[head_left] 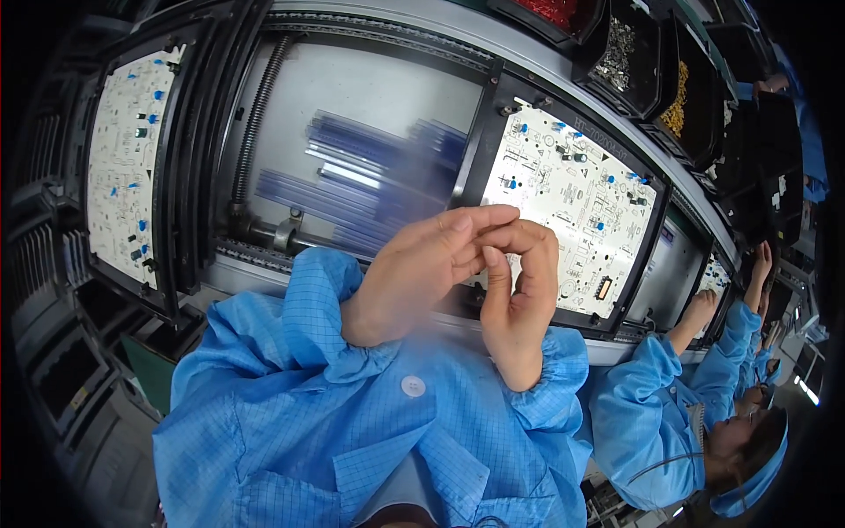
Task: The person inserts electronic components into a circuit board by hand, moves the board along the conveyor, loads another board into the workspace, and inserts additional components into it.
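My left hand (pixel 421 271) and my right hand (pixel 521 295) are raised together in front of my chest, fingertips touching at the middle. The fingers of both are curled closed, and no object shows between them. Both wrists come out of blue lab-coat sleeves (pixel 299 387). Just behind the hands lies a white circuit board (pixel 576 189) with small blue parts, held in a black frame on the conveyor. A second white circuit board (pixel 128 158) in a black frame sits at the far left.
A pale conveyor panel (pixel 370 97) with a blurred blue streak lies between the boards. Black bins at the top right hold silvery parts (pixel 620 53) and yellow parts (pixel 678 88). A co-worker in a blue coat (pixel 660 405) reaches toward the line at the right.
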